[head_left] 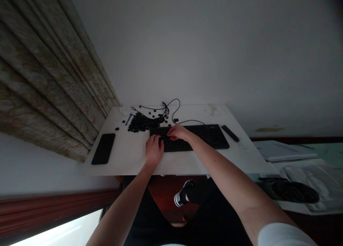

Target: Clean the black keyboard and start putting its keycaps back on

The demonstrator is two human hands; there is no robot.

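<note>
A black keyboard (209,136) lies on the white desk, its cable leading off behind. My left hand (154,149) rests over the keyboard's left end, fingers stretched out flat and the thumb apart from them. Above the keys just left of the middle, my right hand (179,132) has its fingertips pinched together; whatever is between them is too small and dark to make out. Behind the left part of the keyboard is a heap of loose black keycaps (142,123), with several more scattered around it.
A dark phone (104,148) lies at the desk's left. Beside the heap is a blue tool (129,119). The coiled black cable (165,109) runs along the back near the wall. A narrow black bar (230,133) lies right of the keyboard. A patterned curtain (48,70) hangs at left.
</note>
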